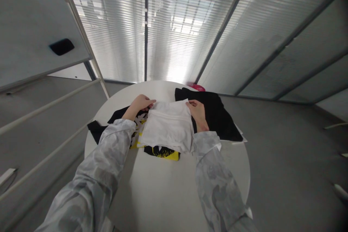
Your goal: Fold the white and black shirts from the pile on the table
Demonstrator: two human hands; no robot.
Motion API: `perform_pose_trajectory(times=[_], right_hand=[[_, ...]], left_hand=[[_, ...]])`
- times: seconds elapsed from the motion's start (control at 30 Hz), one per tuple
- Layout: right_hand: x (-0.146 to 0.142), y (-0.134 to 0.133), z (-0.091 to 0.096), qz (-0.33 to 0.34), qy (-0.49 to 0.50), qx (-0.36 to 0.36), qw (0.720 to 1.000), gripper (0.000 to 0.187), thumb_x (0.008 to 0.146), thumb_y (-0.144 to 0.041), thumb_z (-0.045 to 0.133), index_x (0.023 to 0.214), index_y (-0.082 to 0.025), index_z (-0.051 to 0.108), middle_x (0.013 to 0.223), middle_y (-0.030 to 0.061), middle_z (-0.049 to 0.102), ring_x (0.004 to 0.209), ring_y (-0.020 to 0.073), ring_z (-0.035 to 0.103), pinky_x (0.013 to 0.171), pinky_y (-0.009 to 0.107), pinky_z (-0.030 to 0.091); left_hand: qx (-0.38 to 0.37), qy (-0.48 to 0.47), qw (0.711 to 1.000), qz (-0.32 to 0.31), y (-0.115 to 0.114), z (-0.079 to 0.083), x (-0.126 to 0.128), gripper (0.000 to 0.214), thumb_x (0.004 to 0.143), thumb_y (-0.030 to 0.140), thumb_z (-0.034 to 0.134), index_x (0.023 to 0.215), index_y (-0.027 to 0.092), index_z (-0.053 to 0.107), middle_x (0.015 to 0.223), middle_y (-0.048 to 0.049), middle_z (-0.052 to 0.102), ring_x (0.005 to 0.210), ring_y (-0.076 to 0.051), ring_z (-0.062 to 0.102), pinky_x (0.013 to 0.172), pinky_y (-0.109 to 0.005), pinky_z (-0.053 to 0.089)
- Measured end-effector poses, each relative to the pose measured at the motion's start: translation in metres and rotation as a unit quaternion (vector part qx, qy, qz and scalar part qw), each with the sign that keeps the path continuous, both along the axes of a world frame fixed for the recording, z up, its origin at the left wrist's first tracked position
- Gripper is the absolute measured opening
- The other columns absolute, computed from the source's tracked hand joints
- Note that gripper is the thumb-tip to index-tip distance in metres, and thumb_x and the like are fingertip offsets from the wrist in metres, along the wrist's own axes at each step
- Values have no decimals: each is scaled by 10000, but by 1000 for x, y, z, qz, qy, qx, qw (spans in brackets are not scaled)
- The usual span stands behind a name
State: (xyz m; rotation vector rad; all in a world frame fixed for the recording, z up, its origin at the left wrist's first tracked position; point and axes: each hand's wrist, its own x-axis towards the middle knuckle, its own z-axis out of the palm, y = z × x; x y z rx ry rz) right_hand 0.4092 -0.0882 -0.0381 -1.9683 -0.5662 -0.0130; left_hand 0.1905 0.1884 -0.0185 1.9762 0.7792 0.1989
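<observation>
A white piece of clothing, folded into a rough rectangle, lies in front of me; its exact kind does not show. My left hand pinches its far left corner. At the far right corner, my right hand grips the fabric between thumb and fingers. Under the white cloth and to its left is a black garment with a yellow and white print, partly covered. Black folded clothing lies just right of my right hand.
All the clothes rest on a round white table. Something pink shows past its far edge. A white metal frame stands at the left, and a ribbed glass partition rises behind the table.
</observation>
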Motion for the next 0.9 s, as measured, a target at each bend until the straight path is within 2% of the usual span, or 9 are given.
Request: perform_pose_trajectory(times=[0.13,0.23,0.43,0.53,0.7,0.8,0.9], right_hand=[[-7,-2,7,-8,-19,2,1000,209,848,-386,786,949,-212,840,937,72,851,856,253,782,857,370,606],[-9,-2,9,-8,-35,7,999,197,852,-383,795,946,-219,848,962,66,855,881,251,783,884,370,605],[-8,-1,10,-12,-69,9,998,198,850,-371,802,952,-210,856,1003,87,854,870,251,754,872,375,607],[-11,-2,13,-17,-87,22,996,177,840,-359,815,926,-208,852,999,88,845,855,247,738,873,382,601],[-11,-1,13,-2,-61,28,998,169,838,-359,829,910,-208,849,959,74,843,844,236,740,858,367,595],[-8,0,6,33,-11,10,999,210,848,-403,834,922,-208,855,946,73,848,878,245,770,859,359,599],[-5,-2,0,54,6,-35,998,242,847,-448,837,919,-218,866,956,71,856,915,259,790,877,370,602]], left_hand=[[51,35,998,16,5,-8,4,445,814,605,869,765,169,799,678,-96,762,600,-220,713,558,-277,506],[46,14,999,19,7,-14,6,379,802,552,870,804,181,792,676,-78,755,611,-225,720,558,-275,500],[90,-17,996,-8,2,-10,6,300,834,458,827,790,162,799,597,-38,699,542,-181,633,560,-275,449],[95,-55,994,0,-1,-9,6,277,869,440,793,878,165,822,664,-34,733,576,-175,646,587,-268,464],[120,-96,987,44,-3,-12,10,263,883,433,787,964,193,854,928,-64,836,724,-169,691,654,-239,496],[83,-90,992,41,-3,-14,11,296,913,458,772,957,177,854,792,-46,792,657,-166,658,638,-253,485],[64,-53,996,22,-3,-16,11,364,903,507,797,830,153,840,611,-17,680,595,-167,605,620,-275,452]])
